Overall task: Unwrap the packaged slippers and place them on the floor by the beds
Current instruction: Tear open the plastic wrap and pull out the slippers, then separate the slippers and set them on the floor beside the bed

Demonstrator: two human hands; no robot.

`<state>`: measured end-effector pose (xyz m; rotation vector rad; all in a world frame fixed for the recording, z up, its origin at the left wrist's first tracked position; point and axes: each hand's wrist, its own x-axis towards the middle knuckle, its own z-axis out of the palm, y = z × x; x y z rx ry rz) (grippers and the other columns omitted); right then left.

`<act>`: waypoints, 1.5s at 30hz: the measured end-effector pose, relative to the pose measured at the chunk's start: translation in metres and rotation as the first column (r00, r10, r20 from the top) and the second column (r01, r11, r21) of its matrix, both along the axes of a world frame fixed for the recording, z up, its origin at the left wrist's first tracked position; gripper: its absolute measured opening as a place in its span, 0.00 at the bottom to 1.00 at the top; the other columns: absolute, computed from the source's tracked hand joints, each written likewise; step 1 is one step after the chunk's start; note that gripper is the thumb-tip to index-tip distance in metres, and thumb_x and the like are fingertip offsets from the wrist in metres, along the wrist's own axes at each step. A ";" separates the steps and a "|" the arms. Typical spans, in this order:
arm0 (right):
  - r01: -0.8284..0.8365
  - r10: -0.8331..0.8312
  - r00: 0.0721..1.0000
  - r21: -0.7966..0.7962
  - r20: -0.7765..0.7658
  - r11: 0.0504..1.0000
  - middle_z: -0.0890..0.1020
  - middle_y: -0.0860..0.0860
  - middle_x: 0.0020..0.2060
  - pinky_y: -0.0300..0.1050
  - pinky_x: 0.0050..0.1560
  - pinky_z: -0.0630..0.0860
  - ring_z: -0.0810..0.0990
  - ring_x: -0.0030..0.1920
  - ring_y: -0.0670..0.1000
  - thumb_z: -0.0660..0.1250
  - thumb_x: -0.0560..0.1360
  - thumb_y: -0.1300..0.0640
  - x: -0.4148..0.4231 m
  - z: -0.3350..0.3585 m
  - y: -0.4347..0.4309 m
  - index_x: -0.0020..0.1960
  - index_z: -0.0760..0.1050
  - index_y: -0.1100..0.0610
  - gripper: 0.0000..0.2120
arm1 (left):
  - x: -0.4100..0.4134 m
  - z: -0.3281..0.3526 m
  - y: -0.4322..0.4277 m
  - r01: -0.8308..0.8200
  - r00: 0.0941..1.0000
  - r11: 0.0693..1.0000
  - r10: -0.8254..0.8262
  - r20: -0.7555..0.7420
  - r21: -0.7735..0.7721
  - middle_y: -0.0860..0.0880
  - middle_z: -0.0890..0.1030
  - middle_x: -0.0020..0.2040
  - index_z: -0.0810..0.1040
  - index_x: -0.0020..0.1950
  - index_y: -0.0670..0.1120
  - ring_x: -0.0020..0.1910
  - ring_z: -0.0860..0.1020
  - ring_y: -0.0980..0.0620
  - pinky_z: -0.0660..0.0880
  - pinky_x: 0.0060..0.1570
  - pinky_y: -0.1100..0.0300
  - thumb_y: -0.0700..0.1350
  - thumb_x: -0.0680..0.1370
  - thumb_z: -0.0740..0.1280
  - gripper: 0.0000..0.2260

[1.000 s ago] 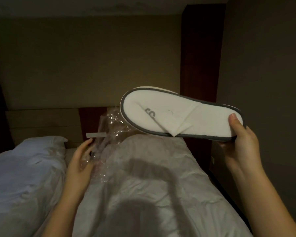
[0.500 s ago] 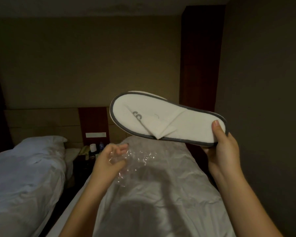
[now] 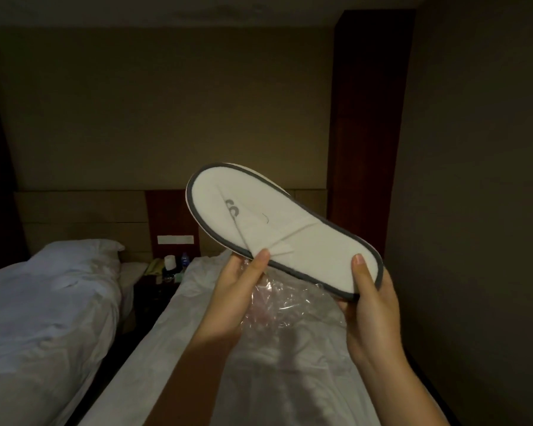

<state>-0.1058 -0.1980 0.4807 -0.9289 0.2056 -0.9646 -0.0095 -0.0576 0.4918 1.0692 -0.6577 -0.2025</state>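
White flat slippers (image 3: 277, 229) with a dark grey rim are held up in the air over the right bed, pressed together as a pair, toe end up-left. My right hand (image 3: 373, 305) grips the heel end, thumb on top. My left hand (image 3: 237, 296) pinches the slippers' lower edge at the folded strap and also holds the crumpled clear plastic wrapper (image 3: 277, 309), which hangs below the slippers.
Two beds with white bedding stand side by side: the left bed (image 3: 43, 318) and the right bed (image 3: 290, 379) under my hands. Between them is a dark gap of floor (image 3: 126, 342) and a nightstand (image 3: 160, 281) with small items. A wall is close on the right.
The slippers came down and tilted, toe end up-left. My left hand, with the crumpled wrapper, rose from the bed and now pinches the slippers' lower edge.
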 end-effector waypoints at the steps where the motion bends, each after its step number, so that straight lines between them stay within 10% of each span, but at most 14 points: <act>1: -0.001 0.000 1.000 -0.041 -0.020 0.999 0.83 0.50 0.54 0.51 0.47 0.81 0.82 0.54 0.52 0.70 0.72 0.48 -0.002 -0.004 0.001 0.63 0.75 0.49 0.20 | -0.001 0.001 0.001 -0.003 1.000 1.000 0.002 -0.014 -0.020 0.52 0.85 0.54 0.84 0.50 0.59 0.54 0.83 0.52 0.79 0.52 0.52 0.60 0.64 0.73 0.16; 5: -0.034 0.005 0.991 -0.218 -0.134 0.975 0.86 0.48 0.46 0.41 0.40 0.81 0.85 0.46 0.47 0.72 0.62 0.44 -0.008 -0.015 0.003 0.57 0.78 0.51 0.25 | 0.000 0.004 0.011 -0.011 0.999 0.998 0.008 -0.034 -0.068 0.50 0.86 0.52 0.84 0.48 0.58 0.51 0.84 0.51 0.81 0.43 0.59 0.58 0.65 0.72 0.13; 10: -0.076 -0.056 0.964 -0.472 -0.261 0.878 0.85 0.47 0.47 0.39 0.45 0.78 0.83 0.48 0.46 0.69 0.74 0.54 -0.008 -0.019 -0.004 0.54 0.79 0.49 0.09 | 0.004 0.005 0.020 -0.074 0.995 0.997 0.076 0.066 -0.029 0.56 0.85 0.54 0.82 0.52 0.60 0.54 0.82 0.57 0.78 0.45 0.66 0.58 0.66 0.72 0.15; 18: -0.036 -0.118 0.976 -0.672 -0.182 0.740 0.83 0.46 0.49 0.36 0.45 0.78 0.81 0.48 0.40 0.70 0.69 0.45 -0.006 0.021 0.003 0.58 0.77 0.48 0.18 | 0.000 0.009 0.028 -0.013 0.965 0.993 -0.019 0.263 0.120 0.53 0.84 0.57 0.82 0.55 0.59 0.57 0.81 0.54 0.77 0.51 0.64 0.52 0.72 0.72 0.13; 45: 0.075 -0.093 0.996 -0.496 -0.011 0.865 0.87 0.46 0.41 0.32 0.34 0.77 0.85 0.40 0.44 0.70 0.75 0.56 -0.008 0.041 -0.022 0.57 0.75 0.52 0.12 | 0.016 0.008 0.057 -0.152 0.951 0.983 0.116 0.286 0.107 0.55 0.86 0.52 0.81 0.56 0.50 0.53 0.83 0.56 0.77 0.45 0.70 0.51 0.72 0.67 0.14</act>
